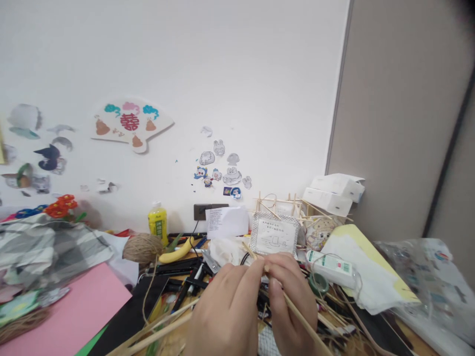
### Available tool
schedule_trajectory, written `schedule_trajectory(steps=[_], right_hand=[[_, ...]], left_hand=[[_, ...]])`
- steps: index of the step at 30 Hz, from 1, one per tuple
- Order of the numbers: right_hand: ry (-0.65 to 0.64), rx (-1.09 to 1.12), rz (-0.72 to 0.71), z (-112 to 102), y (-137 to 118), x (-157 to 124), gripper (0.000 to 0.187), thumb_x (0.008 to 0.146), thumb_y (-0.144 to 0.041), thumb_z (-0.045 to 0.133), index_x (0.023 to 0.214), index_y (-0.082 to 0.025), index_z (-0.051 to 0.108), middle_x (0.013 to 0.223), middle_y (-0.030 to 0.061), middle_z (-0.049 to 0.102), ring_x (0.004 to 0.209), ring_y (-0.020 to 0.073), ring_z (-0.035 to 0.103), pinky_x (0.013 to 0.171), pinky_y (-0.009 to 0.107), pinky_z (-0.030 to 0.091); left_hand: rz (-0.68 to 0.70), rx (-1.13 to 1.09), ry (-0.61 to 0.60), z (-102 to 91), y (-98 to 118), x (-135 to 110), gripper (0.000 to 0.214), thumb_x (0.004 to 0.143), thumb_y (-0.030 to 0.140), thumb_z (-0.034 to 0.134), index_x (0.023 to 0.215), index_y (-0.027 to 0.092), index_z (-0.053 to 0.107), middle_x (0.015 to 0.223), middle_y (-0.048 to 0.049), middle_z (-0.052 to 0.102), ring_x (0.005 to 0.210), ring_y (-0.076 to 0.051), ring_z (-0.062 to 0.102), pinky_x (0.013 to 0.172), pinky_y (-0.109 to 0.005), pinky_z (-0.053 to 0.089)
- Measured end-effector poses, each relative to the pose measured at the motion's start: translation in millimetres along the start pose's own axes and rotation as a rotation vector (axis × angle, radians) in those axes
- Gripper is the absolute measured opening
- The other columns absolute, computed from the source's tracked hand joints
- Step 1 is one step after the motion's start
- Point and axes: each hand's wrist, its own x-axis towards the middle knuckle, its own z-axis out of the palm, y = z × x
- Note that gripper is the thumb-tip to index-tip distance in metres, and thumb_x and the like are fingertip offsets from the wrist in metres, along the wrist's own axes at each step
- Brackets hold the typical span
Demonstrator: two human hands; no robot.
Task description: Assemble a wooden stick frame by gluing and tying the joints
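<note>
My left hand [229,309] and my right hand [291,299] meet low in the middle of the view, fingers closed and pinched together. A thin wooden stick [305,324] runs from my right hand down toward the lower right edge. More pale wooden sticks [163,335] reach from under my left hand to the lower left. Light stick ends [249,250] poke out beyond my fingertips. My fingers hide the spot where the sticks come together. From a ball of brown twine [143,248], a strand hangs down toward the sticks on the left.
Pens and markers [191,282] lie scattered behind my hands, near a yellow banana [178,251] and a yellow bottle [158,222]. Pink paper [89,306] covers the left side. A white glue bottle [330,268], green tape roll [318,284] and framed drawing [275,234] are at right.
</note>
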Motion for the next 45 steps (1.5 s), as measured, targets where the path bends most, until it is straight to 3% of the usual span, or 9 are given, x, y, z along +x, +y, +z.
schedule_trajectory(steps=[6,14,24,29,36,45], right_hand=[[-0.055,0.001,-0.017,0,1,-2,0.029,0.083,-0.005,0.04,0.103,-0.018,0.056,0.092,0.009,0.062,0.087,0.0214,0.06,0.072,0.038,0.051],[-0.187,-0.069,0.021,-3,3,-7,0.035,0.089,-0.014,0.038,0.122,-0.018,0.049,0.119,0.0135,0.05,0.112,0.0263,0.048,0.087,0.045,0.044],[-0.231,-0.127,-0.142,-3,5,-1,0.046,0.095,-0.033,0.024,0.135,-0.014,0.036,0.127,0.0154,0.043,0.117,0.028,0.041,0.092,0.045,0.039],[-0.279,-0.143,-0.122,-7,7,-1,0.046,0.094,-0.029,0.025,0.137,-0.015,0.033,0.13,0.0151,0.04,0.119,0.0286,0.041,0.093,0.046,0.039],[-0.247,0.043,-0.052,1,4,-11,0.048,0.092,-0.021,0.026,0.14,-0.015,0.03,0.128,0.012,0.039,0.116,0.0236,0.043,0.093,0.036,0.042],[-0.212,0.103,-0.038,2,2,-10,0.046,0.094,-0.022,0.026,0.139,-0.017,0.033,0.126,0.0107,0.039,0.115,0.0227,0.043,0.09,0.034,0.044]], left_hand=[[-0.007,-0.001,0.033,-1.7,-1,0,0.033,0.085,0.009,0.041,0.115,0.015,0.054,0.074,-0.0033,0.066,0.067,-0.014,0.064,0.067,-0.023,0.052],[-0.084,-0.098,0.097,-3.0,1,2,0.033,0.085,0.008,0.042,0.116,0.015,0.052,0.08,-0.0027,0.065,0.07,-0.012,0.062,0.066,-0.021,0.05],[-0.157,-0.161,0.135,-8.3,2,8,0.02,0.088,0.016,0.047,0.106,0.022,0.053,0.085,0.0011,0.067,0.073,-0.01,0.063,0.067,-0.02,0.049],[-0.176,-0.15,0.159,-11.4,2,10,0.017,0.087,0.016,0.047,0.102,0.022,0.054,0.081,0.0013,0.066,0.072,-0.011,0.062,0.065,-0.021,0.049],[-0.166,-0.144,0.19,-8.8,0,10,0.016,0.087,0.016,0.045,0.097,0.022,0.056,0.077,0.0019,0.066,0.068,-0.011,0.063,0.062,-0.022,0.048],[-0.198,-0.166,0.181,-12.2,6,9,0.018,0.084,0.015,0.049,0.098,0.025,0.055,0.078,0.0028,0.066,0.07,-0.012,0.063,0.063,-0.021,0.048]])
